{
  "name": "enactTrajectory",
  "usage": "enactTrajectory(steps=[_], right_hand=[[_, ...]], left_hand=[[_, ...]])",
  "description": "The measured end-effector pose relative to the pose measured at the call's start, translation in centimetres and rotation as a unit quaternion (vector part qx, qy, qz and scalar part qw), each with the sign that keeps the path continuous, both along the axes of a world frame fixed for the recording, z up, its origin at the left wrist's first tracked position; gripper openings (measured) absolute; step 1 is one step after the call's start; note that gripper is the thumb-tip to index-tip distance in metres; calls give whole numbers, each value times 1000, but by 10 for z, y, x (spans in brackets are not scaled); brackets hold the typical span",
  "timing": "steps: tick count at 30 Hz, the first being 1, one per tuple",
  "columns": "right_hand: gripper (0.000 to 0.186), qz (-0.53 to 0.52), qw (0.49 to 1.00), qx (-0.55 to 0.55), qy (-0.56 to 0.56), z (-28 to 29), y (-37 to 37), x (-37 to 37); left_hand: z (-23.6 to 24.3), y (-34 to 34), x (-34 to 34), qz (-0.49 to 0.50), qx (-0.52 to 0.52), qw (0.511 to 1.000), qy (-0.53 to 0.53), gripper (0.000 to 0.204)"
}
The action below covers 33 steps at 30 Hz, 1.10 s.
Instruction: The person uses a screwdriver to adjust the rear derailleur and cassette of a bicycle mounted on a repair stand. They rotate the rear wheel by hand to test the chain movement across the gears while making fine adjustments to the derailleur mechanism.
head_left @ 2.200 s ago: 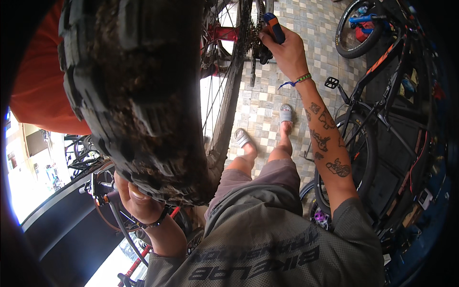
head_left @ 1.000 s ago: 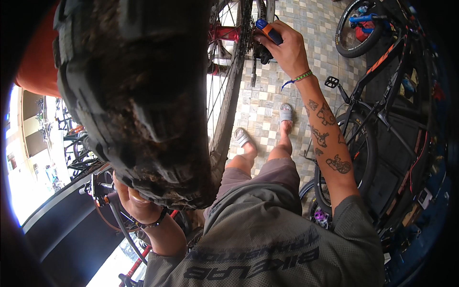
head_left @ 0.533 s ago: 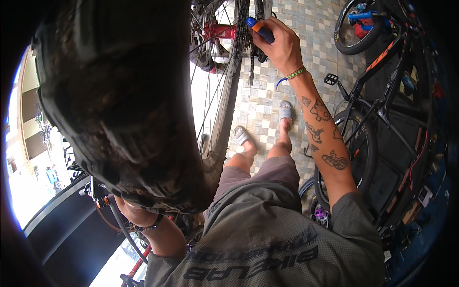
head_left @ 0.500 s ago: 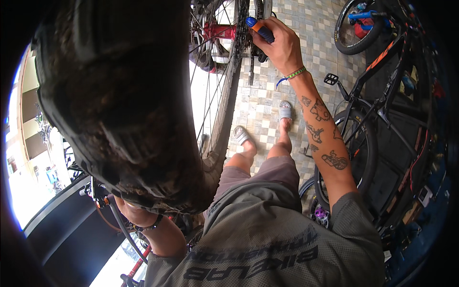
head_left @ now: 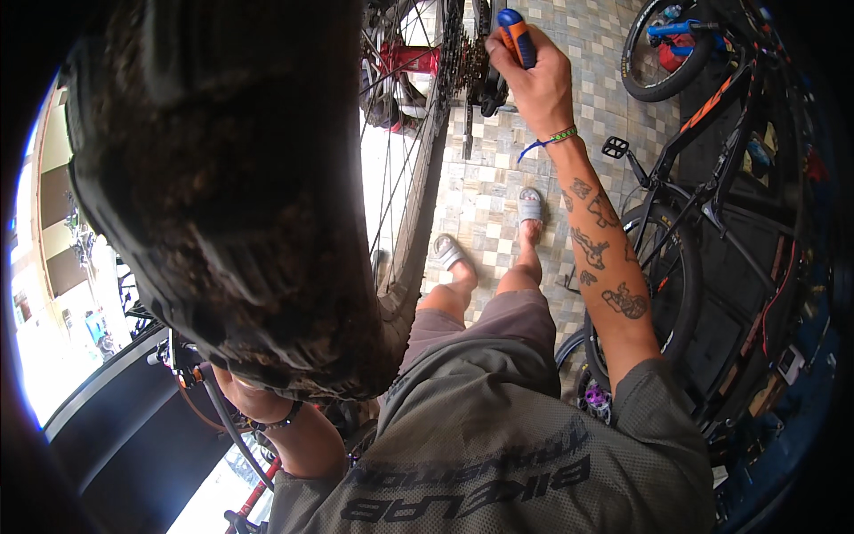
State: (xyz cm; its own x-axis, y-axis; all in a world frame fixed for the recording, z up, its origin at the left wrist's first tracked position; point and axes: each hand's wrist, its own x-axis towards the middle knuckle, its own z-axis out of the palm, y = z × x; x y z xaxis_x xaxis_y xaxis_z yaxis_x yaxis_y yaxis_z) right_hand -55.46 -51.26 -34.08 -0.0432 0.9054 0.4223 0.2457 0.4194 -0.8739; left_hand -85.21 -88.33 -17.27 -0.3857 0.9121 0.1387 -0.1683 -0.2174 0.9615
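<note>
My right hand point(head_left: 543, 89) is closed around the blue and orange handle of a screwdriver point(head_left: 516, 37), whose blade is hidden. It works close to the rear derailleur point(head_left: 491, 93), just right of the cassette point(head_left: 460, 67) and red hub point(head_left: 414, 60) of a raised bicycle wheel. A large muddy tyre point(head_left: 222, 205) fills the left of the view, very near. Behind its lower edge is my left hand point(head_left: 242, 396), beside a handlebar lever point(head_left: 182, 360). Only its back and wrist show; the fingers are hidden by the tyre.
A black bicycle with an orange-marked frame point(head_left: 712, 107) leans along the right side. Another wheel with a purple part point(head_left: 598, 400) stands by my right elbow. Below lies a patterned tile floor point(head_left: 489, 173). Red tubing point(head_left: 258, 494) shows at lower left.
My right hand has shifted slightly right and turned, so the screwdriver handle, earlier slanting to the left, now stands more upright in view. My left arm has stayed in place.
</note>
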Motion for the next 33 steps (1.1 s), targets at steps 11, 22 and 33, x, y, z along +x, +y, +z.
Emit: enactTrajectory(steps=[11, 22, 33], right_hand=[[21, -75, 974, -195, 89, -24, -48, 85], [35, -129, 944, -302, 36, -91, -51, 176], [42, -33, 983, 62, -172, -48, 109, 92]], left_hand=[[-4, -4, 8, 89, -97, 990, 43, 46], [-103, -37, 62, 98, -393, 882, 242, 48], [-113, -35, 167, 148, -474, 780, 380, 38]])
